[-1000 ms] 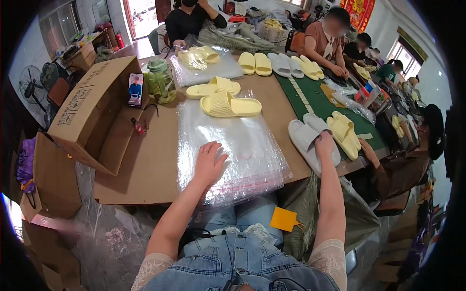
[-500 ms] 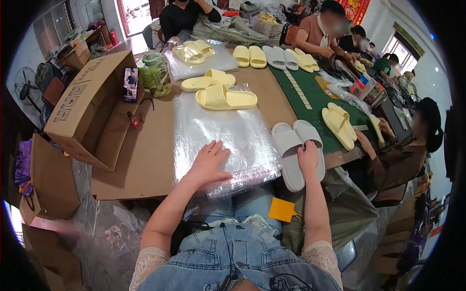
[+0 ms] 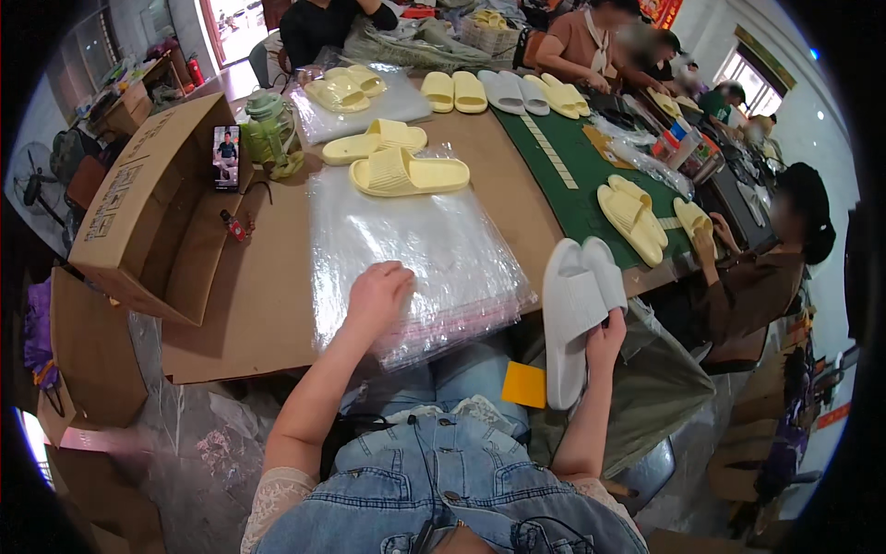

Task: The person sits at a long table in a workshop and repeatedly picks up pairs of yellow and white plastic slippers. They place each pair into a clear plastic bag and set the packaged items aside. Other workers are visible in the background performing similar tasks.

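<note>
My right hand [image 3: 604,342] is closed on a pair of pale grey slide slippers [image 3: 572,314], pressed together and tilted on edge, toes pointing away from me. They are held at the table's front edge, to the right of the bags. My left hand [image 3: 380,294] rests on a stack of clear plastic bags [image 3: 443,249], fingers bent and thumb out of sight; nothing shows in its grasp. At the stack's far end lies a cream-yellow slipper [image 3: 411,174], with another yellow slipper [image 3: 374,143] just behind it.
An open cardboard box [image 3: 152,212] with a phone [image 3: 226,159] against it stands on the left, near a green jug [image 3: 270,134]. Yellow slippers [image 3: 632,222] lie on a green mat [image 3: 544,166]. Co-workers sit at the right and far sides. An orange tag [image 3: 524,384] hangs below the slippers.
My right hand has lifted the grey slippers off the table, drawn them toward me and turned them on edge. My left hand's spread fingers have bent. A co-worker's yellow slipper has turned.
</note>
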